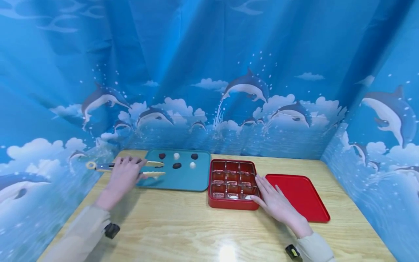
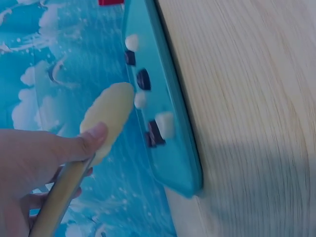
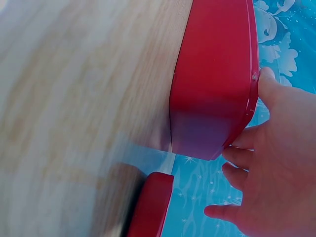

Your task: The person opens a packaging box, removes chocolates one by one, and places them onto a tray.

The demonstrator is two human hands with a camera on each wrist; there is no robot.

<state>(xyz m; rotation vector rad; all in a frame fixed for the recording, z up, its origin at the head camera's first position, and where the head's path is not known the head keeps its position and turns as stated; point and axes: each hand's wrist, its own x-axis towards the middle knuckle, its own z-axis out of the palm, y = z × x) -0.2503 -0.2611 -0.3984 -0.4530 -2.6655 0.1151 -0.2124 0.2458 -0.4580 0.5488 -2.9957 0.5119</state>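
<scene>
My left hand (image 1: 126, 173) grips a pair of tongs (image 2: 61, 197) with pale cream tips, held over the left end of a teal tray (image 1: 183, 182). The tips stand apart. Dark pieces (image 1: 176, 165) and white pieces (image 1: 192, 165), which look like chocolates, lie on the tray; a white piece (image 2: 165, 124) sits close to the tongs in the head view. On the right, my right hand (image 1: 276, 202) rests its fairly straight fingers along the right side of a red box (image 1: 232, 204), thumb at the front corner. White pieces (image 1: 233, 197) lie in front-row compartments of its clear divider.
A red lid (image 1: 299, 196) lies flat to the right of the box, partly behind my right hand. The wooden table (image 1: 183, 225) extends in front. A blue dolphin-print curtain (image 1: 196, 72) hangs behind and on both sides.
</scene>
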